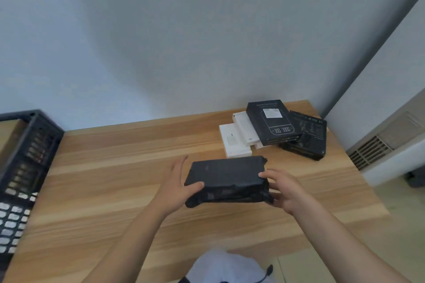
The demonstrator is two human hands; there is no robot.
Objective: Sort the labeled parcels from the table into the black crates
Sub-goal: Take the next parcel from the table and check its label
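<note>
Black poly-wrapped parcel (226,179) held above middle of surface (115,179), one hand at each short end. Left hand (177,181): thumb on top, fingers straight along far side. Right hand (284,188): fingers curled over top, gripping. Likely turning it to find label. Boxed parcels (273,128) piled at far right corner. Black crate (27,145) off left edge.

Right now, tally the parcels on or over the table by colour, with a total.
Black plastic-wrapped parcel, held between left hand and right hand: 1
Black boxes in the far pile: 2 visible
White boxes in the far pile: 2 visible
Total: 5; more may lie hidden under the pile.
</note>
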